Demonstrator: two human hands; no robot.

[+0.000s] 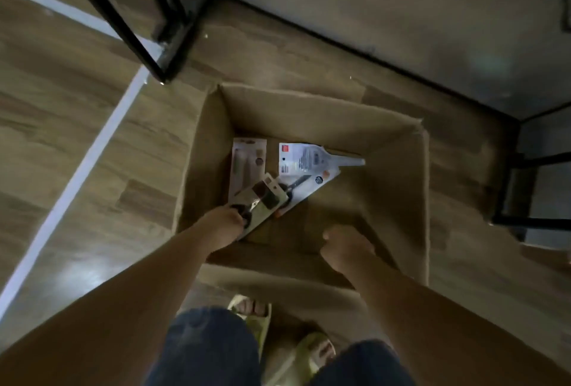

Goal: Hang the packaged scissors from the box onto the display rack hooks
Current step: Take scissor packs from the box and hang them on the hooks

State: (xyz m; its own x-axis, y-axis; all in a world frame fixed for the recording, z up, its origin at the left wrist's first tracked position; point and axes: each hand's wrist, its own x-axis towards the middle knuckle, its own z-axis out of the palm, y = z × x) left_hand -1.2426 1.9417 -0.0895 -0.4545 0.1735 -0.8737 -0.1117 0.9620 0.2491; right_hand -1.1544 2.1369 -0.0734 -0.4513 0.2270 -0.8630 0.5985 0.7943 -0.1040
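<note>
Now, head view | left hand (223, 222) inside cardboard box (398, 188), grasping packaged scissors (262, 200) at handle end | right hand (346, 248) clenched, empty, above box's near wall | three more packs (301, 159) on box bottom | black rack frame (154, 24) beyond box

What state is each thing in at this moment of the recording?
Cardboard box: open, on the floor.
Left hand: inside the box, gripping a scissors pack.
Right hand: fingers curled, holding nothing.
Other scissors packs: lying loose on the box bottom.
</note>
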